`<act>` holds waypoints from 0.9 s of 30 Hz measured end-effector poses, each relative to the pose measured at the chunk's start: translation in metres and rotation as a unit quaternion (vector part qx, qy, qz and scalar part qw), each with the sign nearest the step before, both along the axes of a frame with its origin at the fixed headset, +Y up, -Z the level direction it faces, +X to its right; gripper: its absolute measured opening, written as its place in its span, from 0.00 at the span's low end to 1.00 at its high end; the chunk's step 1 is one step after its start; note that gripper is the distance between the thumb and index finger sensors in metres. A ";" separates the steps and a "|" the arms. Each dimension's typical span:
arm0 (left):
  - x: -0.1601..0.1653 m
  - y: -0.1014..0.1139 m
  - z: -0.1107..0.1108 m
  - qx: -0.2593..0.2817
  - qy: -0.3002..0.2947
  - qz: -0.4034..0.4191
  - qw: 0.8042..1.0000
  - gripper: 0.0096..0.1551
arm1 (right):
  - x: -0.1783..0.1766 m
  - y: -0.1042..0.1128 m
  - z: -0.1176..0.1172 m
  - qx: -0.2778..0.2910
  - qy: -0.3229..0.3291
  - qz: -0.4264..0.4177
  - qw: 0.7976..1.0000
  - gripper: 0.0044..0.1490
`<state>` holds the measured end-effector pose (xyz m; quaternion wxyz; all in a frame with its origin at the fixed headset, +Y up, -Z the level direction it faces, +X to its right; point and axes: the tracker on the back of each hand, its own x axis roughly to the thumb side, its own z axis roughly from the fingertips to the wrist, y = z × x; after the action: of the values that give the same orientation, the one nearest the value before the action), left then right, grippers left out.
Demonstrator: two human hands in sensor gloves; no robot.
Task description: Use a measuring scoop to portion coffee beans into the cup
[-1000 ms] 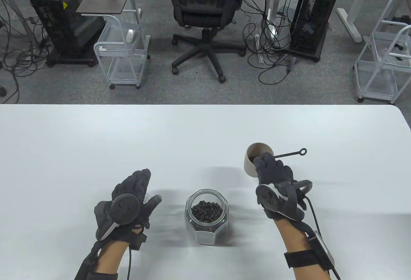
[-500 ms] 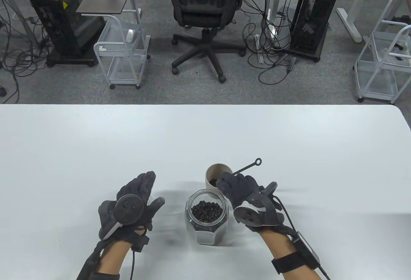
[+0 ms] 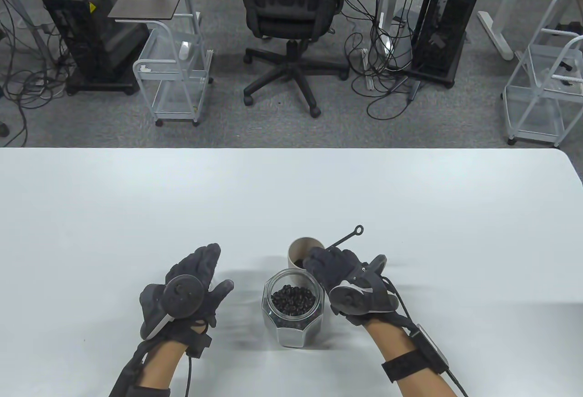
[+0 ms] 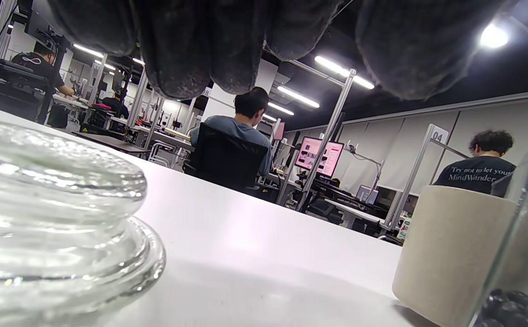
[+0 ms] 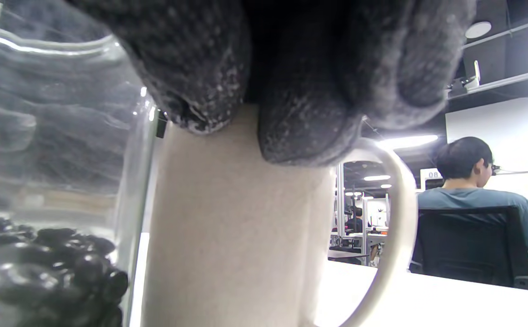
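Observation:
A glass jar (image 3: 294,319) of coffee beans (image 3: 294,300) stands open near the table's front edge. Right behind it sits the beige cup (image 3: 296,251), with dark beans inside. My right hand (image 3: 324,261) grips the cup's rim from above, fingers curled over it. The black scoop's thin handle (image 3: 347,236) sticks out up and to the right from under those fingers; its bowl is hidden. The right wrist view shows the cup (image 5: 232,236) touching or almost touching the jar (image 5: 50,181). My left hand (image 3: 205,269) hovers flat, left of the jar, over the glass lid (image 4: 55,213).
The white table (image 3: 136,196) stretches wide behind and to both sides. Beyond its far edge are an office chair (image 3: 291,10), wire carts and cables on the floor. The left wrist view shows people seated at desks in the background.
My right hand has carried the cup with the scoop left and toward me, from the right of the table to just behind the jar. The left hand shifted slightly.

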<state>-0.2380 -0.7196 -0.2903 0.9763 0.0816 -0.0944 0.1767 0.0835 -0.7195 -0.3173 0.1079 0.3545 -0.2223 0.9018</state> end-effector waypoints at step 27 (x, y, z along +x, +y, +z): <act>0.002 -0.002 -0.002 0.000 0.003 -0.014 1.000 0.50 | 0.032 0.020 0.014 -0.035 -0.061 -0.045 0.996 0.32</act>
<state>-0.2361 -0.7215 -0.2922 0.9789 0.0806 -0.0929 0.1633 0.1153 -0.6994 -0.3031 0.1471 0.2839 -0.2131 0.9232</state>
